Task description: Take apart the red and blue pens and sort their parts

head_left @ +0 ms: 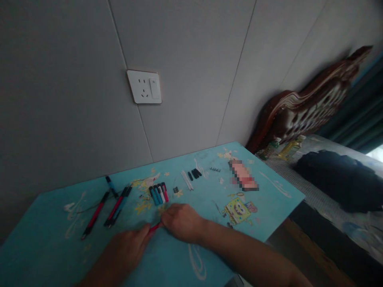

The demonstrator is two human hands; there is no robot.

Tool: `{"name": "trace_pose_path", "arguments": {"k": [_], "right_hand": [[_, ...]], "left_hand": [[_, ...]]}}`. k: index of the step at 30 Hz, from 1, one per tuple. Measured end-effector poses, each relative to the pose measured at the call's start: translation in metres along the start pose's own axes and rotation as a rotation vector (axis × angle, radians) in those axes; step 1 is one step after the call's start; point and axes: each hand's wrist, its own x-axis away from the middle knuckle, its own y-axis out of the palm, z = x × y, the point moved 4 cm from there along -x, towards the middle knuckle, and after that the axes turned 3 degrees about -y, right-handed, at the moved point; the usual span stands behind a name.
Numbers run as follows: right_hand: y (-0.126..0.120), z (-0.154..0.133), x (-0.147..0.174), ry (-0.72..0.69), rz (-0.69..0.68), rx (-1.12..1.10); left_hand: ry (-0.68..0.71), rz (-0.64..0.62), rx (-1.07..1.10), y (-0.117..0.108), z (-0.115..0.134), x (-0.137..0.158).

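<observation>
Currently, I have the left hand (130,245) closed on the left end of a slim red piece (154,229) and the right hand (182,221) closed on its right end. The piece is at the near middle of the tabletop (44,247). Just beyond the hands, I see a row of short barrels (158,194): blue, white and red. Farther right lie thin white rods (187,180), black parts (196,173) and small grey parts (214,170), too small to identify. A pink pixelated item (243,175) lies at far right. Left of the barrels lie several pens (95,217).
</observation>
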Motion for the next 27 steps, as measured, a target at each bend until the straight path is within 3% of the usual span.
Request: {"name": "trace_pose_path", "arguments": {"k": [6,8,12,16,18,20,24,27], "right_hand": [[-0.017,-0.015,0.002,-0.114,0.094,0.071],[-0.024,-0.015,0.001,-0.108,0.125,0.017],[-0.041,-0.014,0.002,-0.003,0.128,-0.245],[-0.052,-0.015,0.009,0.059,-0.022,-0.575],[-0.05,-0.014,0.014,0.057,-0.156,-0.682],[-0.044,-0.011,0.016,0.069,-0.221,-0.65],[-0.023,-0.002,0.012,0.206,-0.136,-0.293],[-0.012,-0.004,0.006,0.187,-0.104,-0.146]], "left_hand": [[0.09,0.004,0.198,-0.012,-0.005,0.011],[0.121,0.086,0.149,-0.02,-0.009,0.01],[0.274,0.392,-0.082,-0.037,-0.014,0.012],[0.368,0.446,-0.205,-0.041,-0.005,0.02],[0.406,0.443,-0.224,-0.04,0.005,0.021],[0.413,0.376,-0.229,-0.037,0.014,0.017],[0.264,0.229,-0.187,-0.025,0.018,0.003],[0.146,0.135,-0.086,-0.016,0.015,0.0]]}}
